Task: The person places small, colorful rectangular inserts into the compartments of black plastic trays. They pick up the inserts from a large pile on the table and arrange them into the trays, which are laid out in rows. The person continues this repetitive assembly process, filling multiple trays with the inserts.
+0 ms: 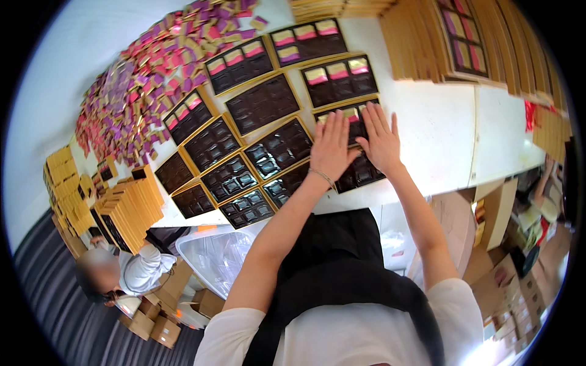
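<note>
My left hand [331, 145] lies palm down with its fingers stretched out over a gold-edged box with a dark moulded tray [358, 130]. Beside it, my right hand [381, 139] rests flat on the right part of the same box, fingers extended. Between the fingers shows a small gold-and-pink foil-wrapped piece [351, 114]; the hands hide most of that row. Just above stands a box with three wrapped pieces in its top row [339, 80]. Another dark tray [360, 172] is partly under my wrists. To the left lies an unfilled tray [278, 147].
A large heap of pink, purple and gold wrapped pieces [143, 85] covers the table's far left. Stacked boxes [415, 39] stand far right, more [131, 201] at left beside a seated person [143, 268]. A white bin [213, 253] with clear plastic sits below the table edge.
</note>
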Available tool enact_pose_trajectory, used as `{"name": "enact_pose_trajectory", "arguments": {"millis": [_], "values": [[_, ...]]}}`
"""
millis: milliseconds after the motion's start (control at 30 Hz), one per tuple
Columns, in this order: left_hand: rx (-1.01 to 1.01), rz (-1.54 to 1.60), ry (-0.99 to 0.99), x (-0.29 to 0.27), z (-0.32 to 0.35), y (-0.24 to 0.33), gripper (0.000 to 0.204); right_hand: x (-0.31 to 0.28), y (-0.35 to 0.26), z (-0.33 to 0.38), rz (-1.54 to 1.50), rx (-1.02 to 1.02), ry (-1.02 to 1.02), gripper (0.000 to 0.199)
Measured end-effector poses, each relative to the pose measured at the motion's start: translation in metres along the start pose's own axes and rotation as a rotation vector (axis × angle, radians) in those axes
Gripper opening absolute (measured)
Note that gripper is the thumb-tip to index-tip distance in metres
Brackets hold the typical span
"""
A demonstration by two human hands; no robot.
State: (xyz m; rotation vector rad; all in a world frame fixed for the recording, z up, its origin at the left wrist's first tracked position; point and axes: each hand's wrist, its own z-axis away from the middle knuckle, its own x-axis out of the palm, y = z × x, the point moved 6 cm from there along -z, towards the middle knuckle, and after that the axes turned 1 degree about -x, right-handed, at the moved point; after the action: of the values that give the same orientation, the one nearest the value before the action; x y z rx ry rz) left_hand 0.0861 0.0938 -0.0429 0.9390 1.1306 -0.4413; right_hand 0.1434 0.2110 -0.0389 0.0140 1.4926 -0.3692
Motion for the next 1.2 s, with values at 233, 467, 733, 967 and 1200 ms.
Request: {"name": "enact_pose_trajectory", "arguments": {"millis": [233, 467, 733, 967, 1200], "values": [[0.06, 0.141, 0.141, -0.027, 0.009, -0.005, 0.085, -0.047, -0.016, -0.062, -0.153, -0.062, 0.351, 0.048], [-0.263, 0.107, 0.604, -0.148, -0.067, -0.208, 0.026, -0.045, -0.085, -0.226, -0.392, -0.316, 0.377, 0.03], [-0.809, 0.151, 0.394, -0.179, -0.114, -0.364, 0.05, -0.009, -0.12, -0.37, -0.127, 0.035, -0.128, 0.031], [-0.859, 0.144, 0.605, -0.185, -0.095, -0.362, 0.041, 0.0, -0.12, -0.364, -0.032, -0.102, -0.048, 0.035], [-0.603, 0.709, 0.628, -0.133, -0.107, -0.241, 0.024, -0.042, -0.096, -0.302, -0.461, -0.058, 0.269, 0.028]]}}
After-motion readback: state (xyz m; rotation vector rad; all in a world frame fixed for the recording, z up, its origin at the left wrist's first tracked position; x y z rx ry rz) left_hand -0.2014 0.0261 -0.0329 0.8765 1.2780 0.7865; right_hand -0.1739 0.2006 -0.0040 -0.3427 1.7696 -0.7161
